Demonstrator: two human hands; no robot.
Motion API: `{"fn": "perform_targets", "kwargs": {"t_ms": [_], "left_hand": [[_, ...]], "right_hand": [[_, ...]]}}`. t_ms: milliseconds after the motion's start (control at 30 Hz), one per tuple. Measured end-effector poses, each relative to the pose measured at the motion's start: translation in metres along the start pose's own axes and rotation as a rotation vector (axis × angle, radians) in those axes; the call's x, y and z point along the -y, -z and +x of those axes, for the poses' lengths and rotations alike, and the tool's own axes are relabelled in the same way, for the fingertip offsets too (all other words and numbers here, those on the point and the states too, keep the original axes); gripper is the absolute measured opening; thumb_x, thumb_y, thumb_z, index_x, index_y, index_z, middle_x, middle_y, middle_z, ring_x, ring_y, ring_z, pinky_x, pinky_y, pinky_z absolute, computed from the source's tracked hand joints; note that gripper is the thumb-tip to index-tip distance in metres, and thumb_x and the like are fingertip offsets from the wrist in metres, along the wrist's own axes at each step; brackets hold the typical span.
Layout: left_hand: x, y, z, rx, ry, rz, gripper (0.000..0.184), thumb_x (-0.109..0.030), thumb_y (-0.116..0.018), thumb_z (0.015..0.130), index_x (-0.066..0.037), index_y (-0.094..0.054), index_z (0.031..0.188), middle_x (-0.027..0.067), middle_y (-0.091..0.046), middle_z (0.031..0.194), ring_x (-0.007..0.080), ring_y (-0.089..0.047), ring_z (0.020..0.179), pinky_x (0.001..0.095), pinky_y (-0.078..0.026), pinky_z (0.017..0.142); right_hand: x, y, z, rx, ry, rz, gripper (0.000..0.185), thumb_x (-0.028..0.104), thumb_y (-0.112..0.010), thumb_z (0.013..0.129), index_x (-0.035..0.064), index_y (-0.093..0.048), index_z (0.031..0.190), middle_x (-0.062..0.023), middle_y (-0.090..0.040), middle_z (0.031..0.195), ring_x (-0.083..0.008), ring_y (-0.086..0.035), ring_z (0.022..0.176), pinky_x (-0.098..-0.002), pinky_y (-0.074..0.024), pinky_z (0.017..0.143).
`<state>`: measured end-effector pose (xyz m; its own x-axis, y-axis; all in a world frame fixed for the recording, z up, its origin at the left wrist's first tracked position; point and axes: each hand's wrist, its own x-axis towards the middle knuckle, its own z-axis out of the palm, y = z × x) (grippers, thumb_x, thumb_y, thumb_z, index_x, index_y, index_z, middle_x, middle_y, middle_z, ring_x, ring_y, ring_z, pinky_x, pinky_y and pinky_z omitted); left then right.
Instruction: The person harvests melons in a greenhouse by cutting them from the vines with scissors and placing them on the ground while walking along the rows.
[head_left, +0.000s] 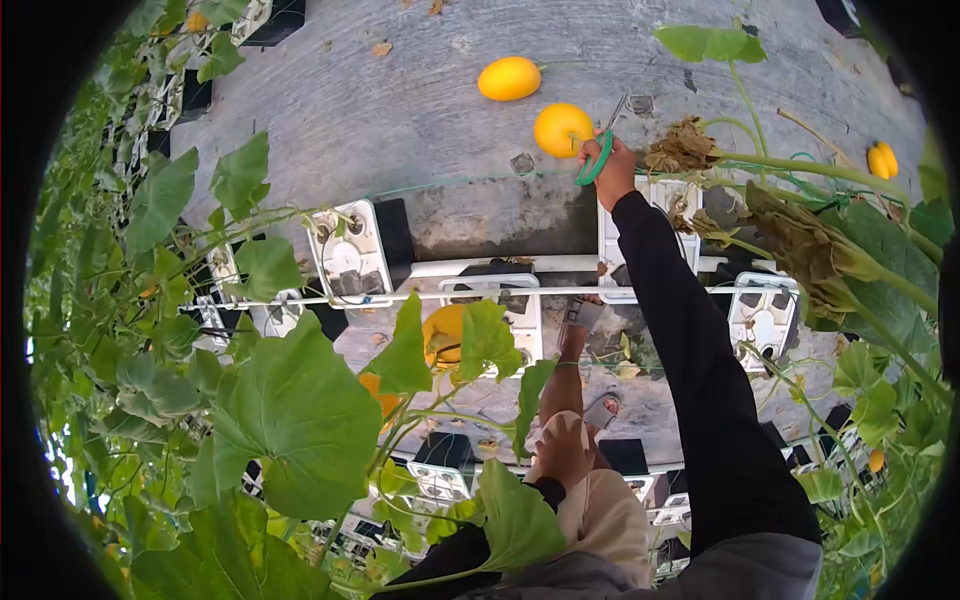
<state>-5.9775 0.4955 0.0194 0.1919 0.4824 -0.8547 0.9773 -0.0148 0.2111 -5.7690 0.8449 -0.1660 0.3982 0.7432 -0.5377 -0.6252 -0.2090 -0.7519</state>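
Note:
My right hand (614, 172) reaches far forward and is closed around a pair of scissors (594, 160) with green handles, blades pointing away from me. Right at its fingertips is a round yellow melon (561, 129) with a short stem on top; whether my fingers pinch that stem is unclear. Just beyond lies a second, oval yellow melon (509, 78) on the grey floor covering. My left hand (562, 450) rests on my knee, fingers spread over it and holding nothing.
White-lidded planter boxes (350, 250) stand in rows, with a thin white pipe (450, 296) across them. Large leaves (300, 420) crowd the left. Another melon (443, 335) hangs among leaves. Withered leaves (800, 235) hang at right; a yellow fruit (882, 160) lies farther right.

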Motion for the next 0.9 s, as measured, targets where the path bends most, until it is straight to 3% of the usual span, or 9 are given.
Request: {"fn": "perform_targets", "kwargs": {"t_ms": [133,200,367,467,600,733,833,867,900], "left_hand": [[-0.003,0.004,0.010,0.004,-0.009,-0.046,0.057,-0.032,-0.058,0.069,-0.013,-0.046,0.121,0.0183,-0.036,0.130,0.0426,-0.044,0.107,0.0555,-0.040,0.079],[-0.004,0.007,0.015,0.016,-0.006,-0.061,0.057,-0.033,-0.057,0.068,-0.013,-0.047,0.121,0.0176,-0.038,0.128,0.0417,-0.042,0.109,0.0555,-0.039,0.081],[0.003,0.018,0.021,0.038,0.037,-0.077,0.056,-0.033,-0.058,0.065,-0.013,-0.049,0.118,0.0168,-0.041,0.125,0.0395,-0.043,0.110,0.0545,-0.040,0.079],[0.012,0.016,0.020,-0.026,0.028,-0.086,0.053,-0.032,-0.058,0.064,-0.013,-0.051,0.114,0.0161,-0.043,0.123,0.0391,-0.046,0.106,0.0528,-0.041,0.078],[0.013,0.021,0.021,-0.043,-0.010,-0.050,0.052,-0.031,-0.058,0.064,-0.013,-0.051,0.112,0.0158,-0.044,0.122,0.0388,-0.048,0.102,0.0514,-0.042,0.077],[0.024,0.008,0.016,-0.021,-0.035,-0.012,0.050,-0.031,-0.058,0.066,-0.012,-0.052,0.112,0.0163,-0.043,0.121,0.0382,-0.048,0.102,0.0525,-0.041,0.079],[0.030,0.005,0.006,-0.029,-0.078,0.064,0.047,-0.029,-0.058,0.067,-0.012,-0.053,0.110,0.0151,-0.045,0.119,0.0367,-0.050,0.098,0.0507,-0.042,0.077],[0.032,0.003,0.003,-0.055,-0.093,0.118,0.044,-0.028,-0.058,0.067,-0.013,-0.054,0.108,0.0143,-0.047,0.117,0.0351,-0.053,0.093,0.0486,-0.044,0.074],[0.037,-0.003,0.003,-0.052,-0.114,0.145,0.045,-0.029,-0.059,0.066,-0.013,-0.056,0.108,0.0141,-0.047,0.118,0.0346,-0.054,0.092,0.0480,-0.044,0.074]], "right_hand": [[-0.049,0.013,0.077,-0.101,-0.077,0.122,0.031,-0.002,-0.061,0.072,0.0001,-0.046,0.099,-0.0072,-0.055,0.067,-0.0151,-0.055,0.055,-0.0270,-0.0458,0.049],[-0.046,0.017,0.103,-0.196,-0.094,0.272,0.013,-0.001,-0.058,0.074,0.0049,-0.049,0.083,-0.0043,-0.053,0.065,-0.0146,-0.052,0.054,-0.0247,-0.0450,0.051],[-0.036,0.027,0.155,-0.107,0.022,0.331,0.018,-0.004,-0.060,0.072,0.0030,-0.047,0.083,-0.0067,-0.053,0.067,-0.0156,-0.053,0.056,-0.0266,-0.0459,0.050],[-0.030,0.010,0.158,-0.152,0.069,0.387,0.030,-0.007,-0.060,0.072,0.0029,-0.043,0.095,-0.0097,-0.056,0.077,-0.0190,-0.059,0.068,-0.0276,-0.0500,0.059],[-0.011,-0.019,0.086,0.024,0.040,0.195,0.035,-0.001,-0.062,0.075,0.0022,-0.043,0.104,-0.0119,-0.060,0.084,-0.0188,-0.062,0.076,-0.0259,-0.0506,0.064],[-0.025,0.003,-0.052,0.157,-0.008,-0.136,0.038,0.006,-0.061,0.079,0.0002,-0.044,0.113,-0.0111,-0.064,0.087,-0.0158,-0.063,0.074,-0.0244,-0.0500,0.065],[-0.052,0.050,-0.171,0.085,-0.008,-0.185,0.038,0.005,-0.060,0.080,-0.0018,-0.043,0.114,-0.0062,-0.060,0.076,-0.0090,-0.055,0.064,-0.0234,-0.0458,0.058],[-0.063,0.073,-0.209,0.034,-0.040,-0.264,0.038,0.005,-0.061,0.079,-0.0012,-0.045,0.112,-0.0063,-0.060,0.077,-0.0081,-0.054,0.065,-0.0236,-0.0447,0.057],[-0.073,0.099,-0.246,-0.026,0.067,-0.516,0.038,0.007,-0.063,0.078,-0.0015,-0.046,0.111,-0.0068,-0.061,0.078,-0.0096,-0.055,0.064,-0.0246,-0.0448,0.058]]}}
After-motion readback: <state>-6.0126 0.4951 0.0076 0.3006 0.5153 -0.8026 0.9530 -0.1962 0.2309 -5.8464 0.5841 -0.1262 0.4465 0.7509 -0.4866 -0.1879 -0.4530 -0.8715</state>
